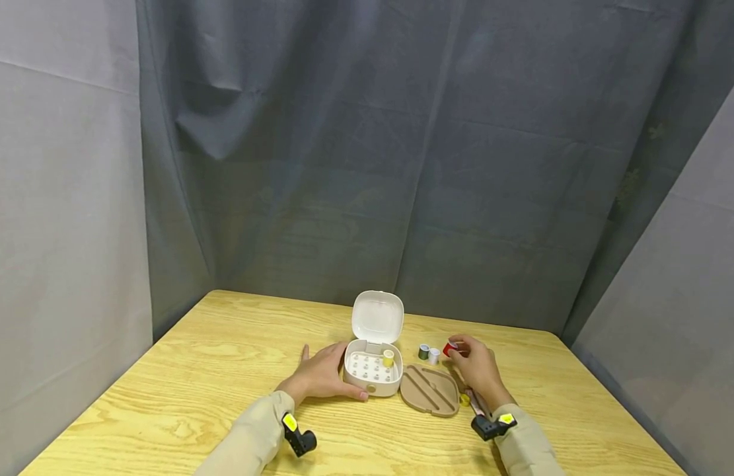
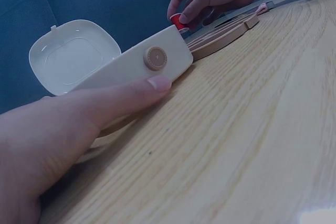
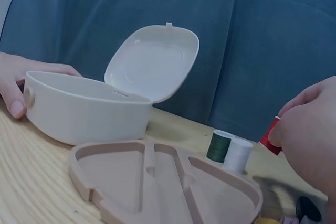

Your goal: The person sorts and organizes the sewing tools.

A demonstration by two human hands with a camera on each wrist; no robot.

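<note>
Red thread spool [image 1: 448, 348] pinched in right hand [image 1: 477, 371] fingertips; left hand [image 1: 320, 377], fingers straight, rests against the open sewing box [image 1: 372, 377] on the wooden table [image 1: 182, 390], grey curtain [image 1: 367, 165] behind.

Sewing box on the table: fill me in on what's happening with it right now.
A person's left hand rests against the side of the open white sewing box, thumb along its front. The right hand pinches a red spool just above the table. A yellow spool sits inside the box; the tan tray and two more spools lie beside it.
</note>
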